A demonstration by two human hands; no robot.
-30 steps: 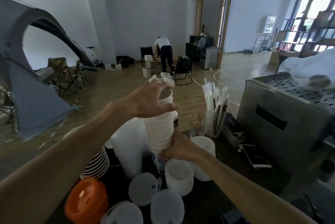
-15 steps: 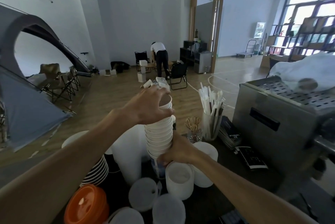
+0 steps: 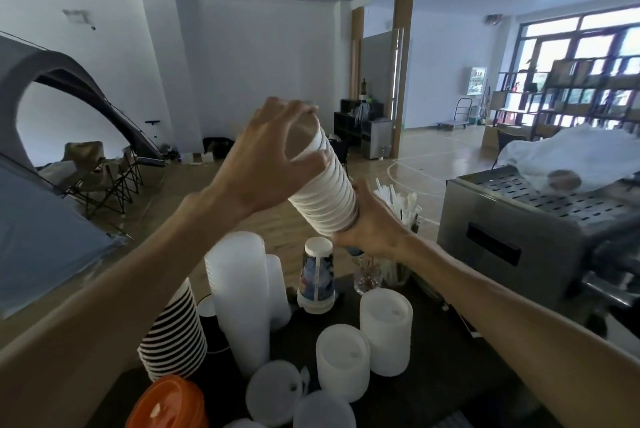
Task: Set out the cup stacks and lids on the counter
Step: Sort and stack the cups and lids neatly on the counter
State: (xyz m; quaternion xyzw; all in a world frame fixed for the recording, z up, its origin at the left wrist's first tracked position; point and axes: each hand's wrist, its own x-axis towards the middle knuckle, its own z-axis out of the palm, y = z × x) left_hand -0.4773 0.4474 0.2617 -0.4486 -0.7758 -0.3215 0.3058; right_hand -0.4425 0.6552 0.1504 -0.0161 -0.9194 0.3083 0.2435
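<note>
Tilted stack of white paper cups [image 3: 325, 192] held above the dark counter [image 3: 433, 389].
Left hand [image 3: 273, 164] gripped its top; right hand [image 3: 372, 225] clasped its base.

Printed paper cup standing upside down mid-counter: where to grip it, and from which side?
Grip the printed cup around its upper wall, just under the upturned base, fingers coming from above. It stands inverted, narrow end up, so a hand closes easily there. The tall clear cup stack crowds its left and the lid stacks sit near its right, so a side approach looks cramped. Both hands are busy with the white cup stack.
</note>
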